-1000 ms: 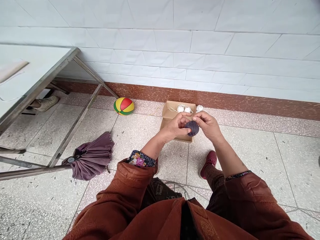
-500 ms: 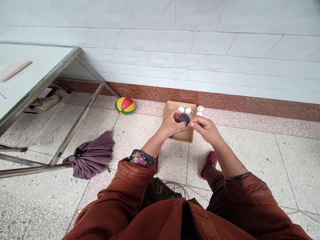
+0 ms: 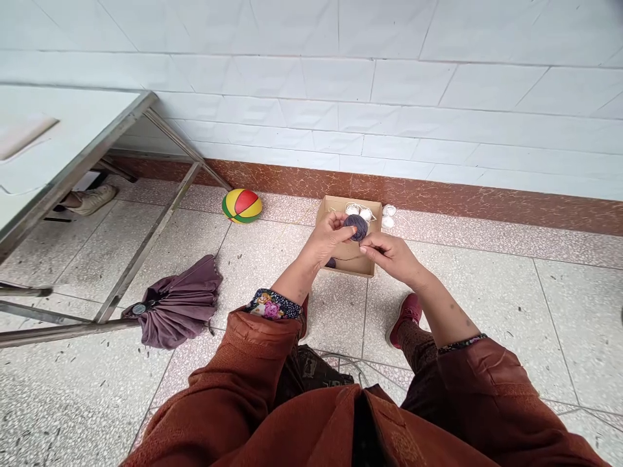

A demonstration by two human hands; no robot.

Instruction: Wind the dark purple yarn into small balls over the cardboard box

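Observation:
My left hand [image 3: 329, 235] is closed round a dark purple-grey ball of yarn [image 3: 355, 227], thumb in front and fingers behind. Close against the ball's lower right side, my right hand [image 3: 389, 254] pinches the dark strand between thumb and forefinger. Beneath both hands an open cardboard box [image 3: 357, 267] rests on the floor. Inside it, white yarn balls [image 3: 365, 214] lie at the far end, and a dark lump [image 3: 331, 263] shows at the near left corner. A thin dark strand crosses the box. More white balls [image 3: 388, 216] sit just outside its right edge.
A striped ball [image 3: 242, 205] lies by the wall, left of the box. Nearer me, a folded purple umbrella [image 3: 182, 301] rests by the metal-framed table [image 3: 141, 104]. Another person's shoe [image 3: 95, 199] shows under the table. My red shoe [image 3: 407, 314] stands close to the box.
My right hand has moved left and slightly down, close to the yarn ball. The ball has turned in my left hand, showing more of its wound face.

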